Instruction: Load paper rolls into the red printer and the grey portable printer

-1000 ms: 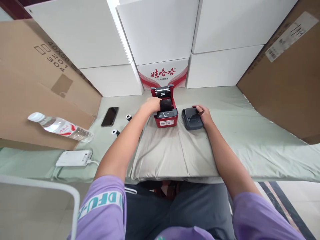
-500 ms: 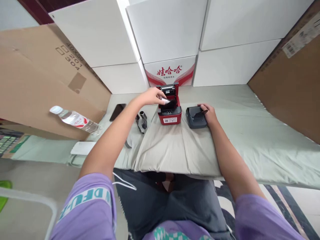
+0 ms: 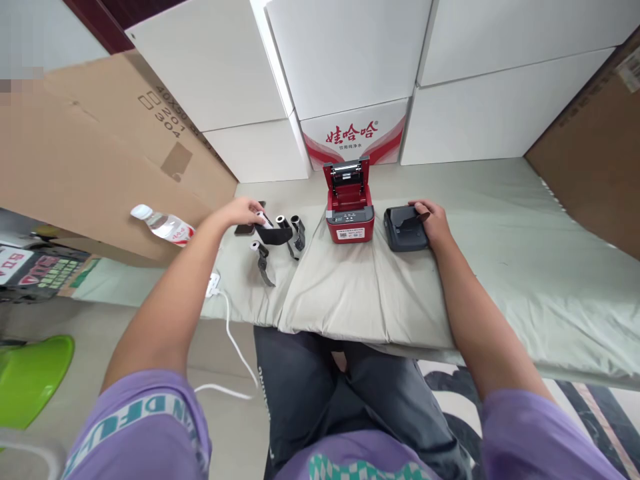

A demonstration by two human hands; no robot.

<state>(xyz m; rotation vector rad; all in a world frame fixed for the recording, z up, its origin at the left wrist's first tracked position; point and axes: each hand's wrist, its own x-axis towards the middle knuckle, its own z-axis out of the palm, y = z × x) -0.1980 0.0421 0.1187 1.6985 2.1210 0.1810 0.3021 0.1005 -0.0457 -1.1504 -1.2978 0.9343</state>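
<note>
My left hand (image 3: 245, 212) pinches a small paper roll (image 3: 265, 219), white at its end, with a loose black strip trailing from it to the right. Around it on the cloth are several similar rolls with dark tails, one roll (image 3: 259, 249) below and another roll (image 3: 297, 230) to the right. A red label printer (image 3: 351, 223) stands in the middle, its lid raised and no roll visible inside. To its right, my right hand (image 3: 433, 223) grips the edge of a dark grey portable printer (image 3: 403, 233), with a brown tab near the thumb.
White boxes (image 3: 350, 57) line the back. Cardboard stands at the left (image 3: 115, 147) and right (image 3: 595, 153). A water bottle (image 3: 165, 225) lies tilted at left. A phone (image 3: 244, 230) is partly behind my left hand. A white cable (image 3: 230, 333) hangs off the front edge.
My left hand has moved left, out of the red printer, carrying the paper roll to beside the other rolls. My right hand stays on the portable printer. The view has shifted slightly.
</note>
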